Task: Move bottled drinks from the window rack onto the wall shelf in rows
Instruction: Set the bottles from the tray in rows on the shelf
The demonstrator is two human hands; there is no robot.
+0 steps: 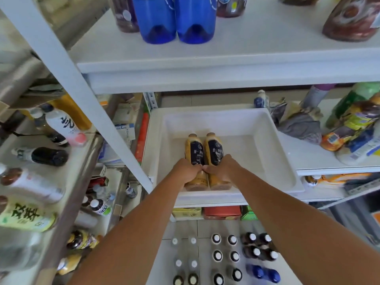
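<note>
Left hand (186, 171) grips left tan bottle (194, 150), right hand (223, 167) grips right tan bottle (213, 149); I'd keep them touching, squared to the tray (267, 128).

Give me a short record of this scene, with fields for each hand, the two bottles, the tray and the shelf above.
left hand: grips the left bottle on its lower half
right hand: grips the right bottle on its lower half
bottles: tan, dark labels, side by side, caps away from the person
tray: white, holds both bottles
upper shelf: two blue bottles side by side
</note>
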